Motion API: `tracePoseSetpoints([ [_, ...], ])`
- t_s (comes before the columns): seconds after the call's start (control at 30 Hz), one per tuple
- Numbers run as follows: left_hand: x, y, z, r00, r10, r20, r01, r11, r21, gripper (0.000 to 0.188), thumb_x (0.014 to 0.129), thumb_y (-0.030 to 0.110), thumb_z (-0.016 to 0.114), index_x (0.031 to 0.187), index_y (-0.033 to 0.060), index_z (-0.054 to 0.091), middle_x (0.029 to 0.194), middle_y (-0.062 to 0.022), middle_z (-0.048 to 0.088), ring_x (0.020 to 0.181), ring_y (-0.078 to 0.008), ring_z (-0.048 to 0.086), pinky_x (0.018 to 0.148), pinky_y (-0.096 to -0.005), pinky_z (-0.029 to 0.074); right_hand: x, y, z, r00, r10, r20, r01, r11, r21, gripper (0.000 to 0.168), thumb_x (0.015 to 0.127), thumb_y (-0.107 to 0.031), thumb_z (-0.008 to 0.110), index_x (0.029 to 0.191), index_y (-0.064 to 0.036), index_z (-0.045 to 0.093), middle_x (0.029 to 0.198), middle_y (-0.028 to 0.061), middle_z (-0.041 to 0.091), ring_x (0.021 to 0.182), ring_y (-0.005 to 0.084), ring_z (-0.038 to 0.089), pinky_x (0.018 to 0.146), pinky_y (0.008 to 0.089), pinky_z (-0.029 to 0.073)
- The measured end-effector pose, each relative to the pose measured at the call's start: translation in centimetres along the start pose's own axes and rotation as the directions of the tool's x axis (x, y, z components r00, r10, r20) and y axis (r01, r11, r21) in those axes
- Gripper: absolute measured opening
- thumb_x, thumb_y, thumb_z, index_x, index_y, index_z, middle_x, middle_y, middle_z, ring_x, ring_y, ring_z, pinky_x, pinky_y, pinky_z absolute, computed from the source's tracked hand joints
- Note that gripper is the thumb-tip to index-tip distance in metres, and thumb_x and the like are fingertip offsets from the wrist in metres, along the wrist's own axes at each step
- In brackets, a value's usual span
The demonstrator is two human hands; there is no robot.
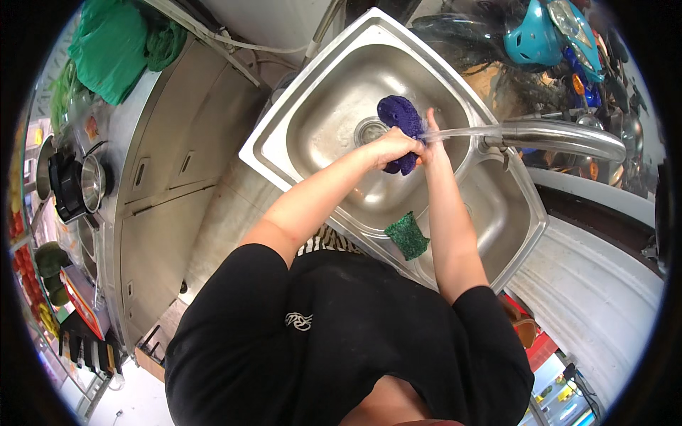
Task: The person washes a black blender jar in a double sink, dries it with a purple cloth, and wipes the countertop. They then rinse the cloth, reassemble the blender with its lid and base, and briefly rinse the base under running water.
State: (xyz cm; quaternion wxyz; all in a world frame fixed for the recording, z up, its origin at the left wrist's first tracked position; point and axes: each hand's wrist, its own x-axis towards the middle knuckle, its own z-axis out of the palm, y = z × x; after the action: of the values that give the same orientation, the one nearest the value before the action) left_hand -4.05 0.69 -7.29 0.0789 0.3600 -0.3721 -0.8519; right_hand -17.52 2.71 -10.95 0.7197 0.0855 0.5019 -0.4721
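Note:
A bunched purple cloth (400, 114) hangs over the large bowl of the stainless-steel sink (325, 114), near its drain (371, 131). My left hand (395, 149) is closed around the cloth's middle. Against its right side is my right hand (434, 144), thumb extended, its other fingers partly hidden by the cloth and my left hand. From the metal faucet (559, 137), a stream of water (463, 133) runs onto my hands and the cloth. A green scouring pad (408, 236) lies on the sink's near ledge, between the bowls.
The smaller sink bowl (495, 213) sits under my right forearm. To the left stands a steel counter with cabinet doors (160, 175), carrying a metal bowl (93, 183), a green plastic bag (109, 53) and several knives (90, 351). Beyond the sink is a turquoise motorbike (533, 37).

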Motion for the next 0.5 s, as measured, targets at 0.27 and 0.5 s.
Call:
tracePoseSetpoints([
  [0.27, -0.2, -3.8, -3.5, 0.952, -0.162, 0.259, 0.269, 0.846, -0.461, 0.059, 0.078, 0.058, 0.050, 0.102, 0.0040, 0.051, 0.089, -0.0122, 0.060, 0.081, -0.0242, 0.064, 0.059, -0.0315, 0.053, 2.8, -5.0, 0.2, 0.853, -0.415, 0.317, 0.482, 0.859, -0.172, 0.027, 0.082, -0.019, 0.058, 0.101, -0.001, 0.059, 0.095, 0.0071, 0.062, 0.085, 0.0172, 0.060, 0.077, 0.0304, 0.049],
  [0.5, 3.2, -3.0, -2.4, 0.948, 0.154, 0.279, 0.182, 0.457, -0.871, 0.074, 0.075, 0.070, 0.040, 0.108, 0.0043, 0.049, 0.093, -0.0094, 0.057, 0.078, -0.0217, 0.061, 0.059, -0.0330, 0.056, -6.3, 0.8, 0.6, 0.355, -0.451, 0.819, 0.806, -0.297, -0.512, 0.024, 0.076, -0.003, 0.060, 0.099, 0.001, 0.060, 0.100, 0.0093, 0.061, 0.094, 0.0168, 0.057, 0.082, 0.0312, 0.045],
])
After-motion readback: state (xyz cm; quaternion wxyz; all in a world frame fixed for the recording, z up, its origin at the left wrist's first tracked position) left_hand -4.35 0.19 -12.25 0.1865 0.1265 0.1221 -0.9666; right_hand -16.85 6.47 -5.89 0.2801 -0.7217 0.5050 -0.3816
